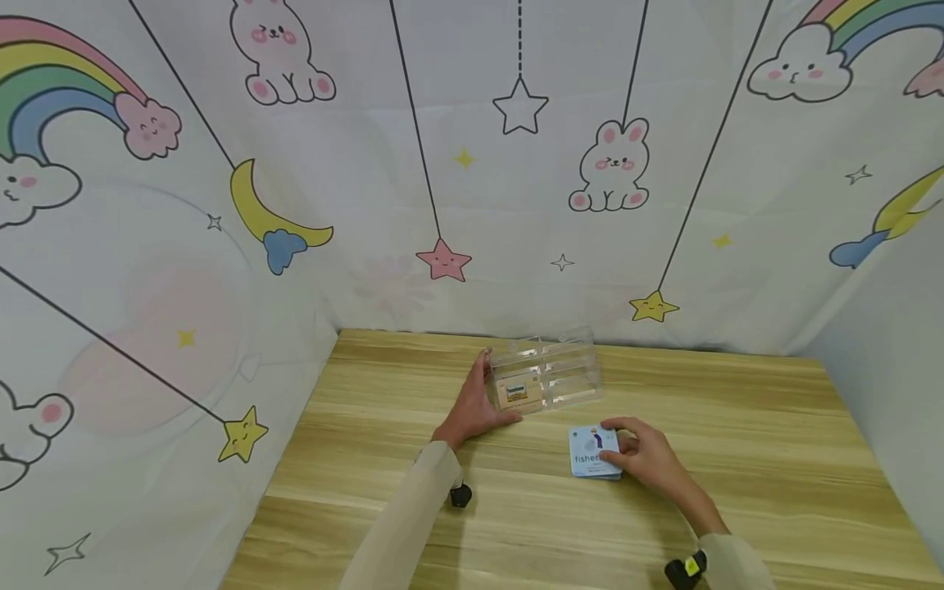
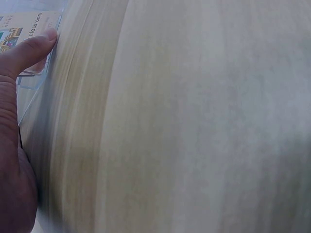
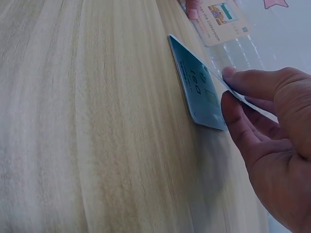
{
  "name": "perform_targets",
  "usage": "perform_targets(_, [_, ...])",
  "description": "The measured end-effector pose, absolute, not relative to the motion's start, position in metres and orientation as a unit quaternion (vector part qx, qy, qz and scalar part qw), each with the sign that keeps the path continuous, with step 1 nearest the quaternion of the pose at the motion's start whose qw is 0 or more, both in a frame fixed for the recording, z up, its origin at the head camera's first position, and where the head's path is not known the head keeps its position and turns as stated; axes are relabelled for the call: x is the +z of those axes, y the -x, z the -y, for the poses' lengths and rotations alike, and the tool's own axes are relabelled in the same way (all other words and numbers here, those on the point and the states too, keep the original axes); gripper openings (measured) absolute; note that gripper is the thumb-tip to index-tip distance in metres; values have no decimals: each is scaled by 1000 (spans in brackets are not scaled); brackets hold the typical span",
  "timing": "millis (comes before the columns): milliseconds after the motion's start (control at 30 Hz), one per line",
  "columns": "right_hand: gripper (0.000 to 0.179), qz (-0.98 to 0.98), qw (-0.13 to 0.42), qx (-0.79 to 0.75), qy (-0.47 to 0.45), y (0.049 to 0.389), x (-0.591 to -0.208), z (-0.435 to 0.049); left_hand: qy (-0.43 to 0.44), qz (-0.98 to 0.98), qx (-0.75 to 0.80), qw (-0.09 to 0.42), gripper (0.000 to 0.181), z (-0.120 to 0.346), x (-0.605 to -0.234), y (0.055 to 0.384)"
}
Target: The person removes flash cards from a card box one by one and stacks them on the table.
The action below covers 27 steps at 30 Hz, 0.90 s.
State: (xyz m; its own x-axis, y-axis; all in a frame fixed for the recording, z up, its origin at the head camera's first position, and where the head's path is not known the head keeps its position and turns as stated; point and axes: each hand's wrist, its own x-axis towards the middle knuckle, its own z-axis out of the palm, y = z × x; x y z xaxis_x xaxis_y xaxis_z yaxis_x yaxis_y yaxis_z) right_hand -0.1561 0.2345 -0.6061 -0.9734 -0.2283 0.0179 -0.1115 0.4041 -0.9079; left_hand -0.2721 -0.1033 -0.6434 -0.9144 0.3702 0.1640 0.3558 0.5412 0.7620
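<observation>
A clear plastic box with several compartments stands near the back of the table. In its front left compartment sits a beige card printed with a classroom picture. My left hand holds the box at its left side, the thumb along the front edge. My right hand pinches a light blue card reading "fisher…", the rest of the word covered by fingers. That card is tilted up at its right edge over another blue card, which lies low at the table.
The wood-grain table runs back to a white curtain printed with rabbits, stars and moons. Curtain also hangs along the left side. A pale panel borders the right.
</observation>
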Motion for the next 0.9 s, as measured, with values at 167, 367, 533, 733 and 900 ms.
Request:
perform_targets(167, [46,-867,22,-484,113,156,-607,-234,-206,-877,433,8,136,103,-644,272])
perform_targets(367, [44,-891,-23,-434,131,155,-609,-232,-209,-875,436,6,137,103,-643,272])
perform_targets(533, [42,-903,-31,-408,134,156,-612,-231,-208,-876,435,6,137,103,-642,272])
perform_targets(733, [43,-911,-14,-397,113,156,-615,-231,-208,-878,431,7,137,103,-641,271])
perform_targets(900, [44,-912,-10,-395,108,156,-616,-230,-213,-876,433,-2,136,103,-641,270])
